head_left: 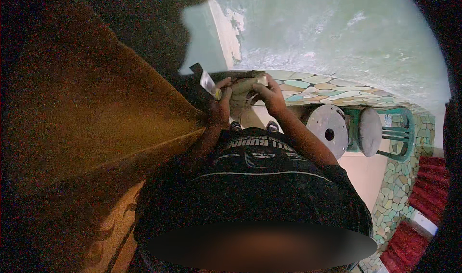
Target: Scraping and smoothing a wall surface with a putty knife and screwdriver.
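Note:
My left hand [221,107] is closed around the yellow end of a flat tool [208,82] with a shiny pale face and a dark far tip. It looks like a scraper, but its exact kind is unclear. The tool points up and to the left. To the right, my right hand [272,97] pinches a small pale piece [262,80] between thumb and fingers; its kind cannot be made out. The hands are apart, in front of my body near the base of the wall. A dull beige shape [243,86] shows between them, blurred by the dim light.
A pale green wall [337,32] with patchy white marks rises ahead, above a stone-patterned band [332,85]. Right of me stand a round grey disc with a dark central hole [328,131] and a green plastic chair [408,133]. Brown cloth [110,124] hangs at the left.

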The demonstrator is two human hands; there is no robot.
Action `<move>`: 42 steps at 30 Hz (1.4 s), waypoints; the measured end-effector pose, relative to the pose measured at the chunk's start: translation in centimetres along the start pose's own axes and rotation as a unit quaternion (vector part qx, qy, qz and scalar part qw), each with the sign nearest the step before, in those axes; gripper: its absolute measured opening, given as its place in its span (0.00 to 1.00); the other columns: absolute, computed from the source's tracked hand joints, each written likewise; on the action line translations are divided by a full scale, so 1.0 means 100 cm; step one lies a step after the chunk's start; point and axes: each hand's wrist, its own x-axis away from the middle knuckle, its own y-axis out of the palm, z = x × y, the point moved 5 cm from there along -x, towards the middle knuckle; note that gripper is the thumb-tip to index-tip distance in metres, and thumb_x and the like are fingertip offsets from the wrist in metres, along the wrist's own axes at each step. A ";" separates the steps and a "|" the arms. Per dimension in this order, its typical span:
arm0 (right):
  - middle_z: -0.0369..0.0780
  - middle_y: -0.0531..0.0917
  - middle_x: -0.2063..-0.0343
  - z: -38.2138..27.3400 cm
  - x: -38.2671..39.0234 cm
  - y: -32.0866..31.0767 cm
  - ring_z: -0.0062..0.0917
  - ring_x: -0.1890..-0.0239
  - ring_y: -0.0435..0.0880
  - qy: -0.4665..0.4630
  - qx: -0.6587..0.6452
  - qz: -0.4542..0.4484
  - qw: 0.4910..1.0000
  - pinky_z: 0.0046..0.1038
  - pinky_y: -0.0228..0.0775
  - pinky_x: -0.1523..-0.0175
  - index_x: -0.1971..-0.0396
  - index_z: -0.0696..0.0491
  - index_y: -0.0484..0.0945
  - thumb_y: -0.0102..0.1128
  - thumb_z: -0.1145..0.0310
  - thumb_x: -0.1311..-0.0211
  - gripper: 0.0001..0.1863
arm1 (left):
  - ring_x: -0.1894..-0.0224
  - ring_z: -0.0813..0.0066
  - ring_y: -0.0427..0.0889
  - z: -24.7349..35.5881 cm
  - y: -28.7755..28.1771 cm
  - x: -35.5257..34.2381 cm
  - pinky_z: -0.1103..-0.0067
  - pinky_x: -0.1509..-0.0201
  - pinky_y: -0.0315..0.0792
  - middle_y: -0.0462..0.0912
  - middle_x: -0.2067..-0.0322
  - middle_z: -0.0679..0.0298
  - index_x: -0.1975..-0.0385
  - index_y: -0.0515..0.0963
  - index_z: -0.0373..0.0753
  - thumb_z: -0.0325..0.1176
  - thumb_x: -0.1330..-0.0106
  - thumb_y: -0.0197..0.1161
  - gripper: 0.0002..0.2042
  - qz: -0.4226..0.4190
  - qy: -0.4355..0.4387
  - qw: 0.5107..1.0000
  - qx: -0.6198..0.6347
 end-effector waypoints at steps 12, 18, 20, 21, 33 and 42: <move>0.45 0.76 0.66 -0.029 -0.004 0.026 0.33 0.66 0.79 0.006 -0.204 0.041 0.978 0.32 0.74 0.59 0.59 0.60 0.67 0.51 0.70 0.43 0.14 | 0.71 0.73 0.71 -0.081 0.005 -0.008 0.73 0.66 0.67 0.75 0.71 0.60 0.68 0.74 0.34 0.53 0.44 0.59 0.23 0.118 -0.268 0.943 0.161; 0.45 0.77 0.68 -0.034 -0.004 0.035 0.32 0.67 0.79 0.046 -0.240 0.087 0.966 0.33 0.73 0.60 0.60 0.61 0.68 0.51 0.68 0.42 0.14 | 0.62 0.71 0.73 -0.039 0.023 -0.018 0.73 0.56 0.67 0.76 0.64 0.61 0.59 0.73 0.35 0.50 0.40 0.56 0.22 0.145 -0.112 0.956 0.228; 0.44 0.77 0.68 -0.034 -0.005 0.034 0.31 0.67 0.79 0.045 -0.260 0.086 0.961 0.32 0.73 0.60 0.61 0.60 0.68 0.52 0.67 0.42 0.14 | 0.56 0.71 0.72 -0.042 0.025 -0.022 0.73 0.52 0.66 0.74 0.57 0.61 0.55 0.71 0.34 0.47 0.39 0.56 0.21 0.086 -0.116 0.953 0.265; 0.44 0.77 0.69 -0.031 -0.005 0.034 0.30 0.69 0.79 0.076 -0.221 0.074 0.969 0.31 0.73 0.62 0.62 0.60 0.69 0.53 0.65 0.42 0.14 | 0.56 0.71 0.72 -0.039 0.026 -0.022 0.73 0.52 0.66 0.74 0.57 0.61 0.55 0.71 0.34 0.47 0.39 0.56 0.21 0.086 -0.116 0.953 0.265; 0.36 0.76 0.80 -0.019 -0.015 0.038 0.21 0.78 0.74 0.059 0.000 0.129 0.990 0.26 0.67 0.72 0.75 0.55 0.75 0.56 0.57 0.44 0.15 | 0.62 0.70 0.71 -0.212 -0.033 -0.042 0.72 0.58 0.67 0.72 0.58 0.60 0.54 0.69 0.36 0.41 0.34 0.47 0.16 0.065 -0.069 0.934 0.343; 0.35 0.70 0.86 -0.015 0.004 -0.032 0.20 0.86 0.66 0.009 -0.047 0.283 0.958 0.24 0.55 0.82 0.84 0.54 0.71 0.57 0.59 0.44 0.16 | 0.82 0.72 0.71 -0.164 -0.052 0.001 0.77 0.78 0.68 0.72 0.80 0.67 0.66 0.73 0.39 0.46 0.37 0.49 0.16 0.167 -0.152 0.941 0.253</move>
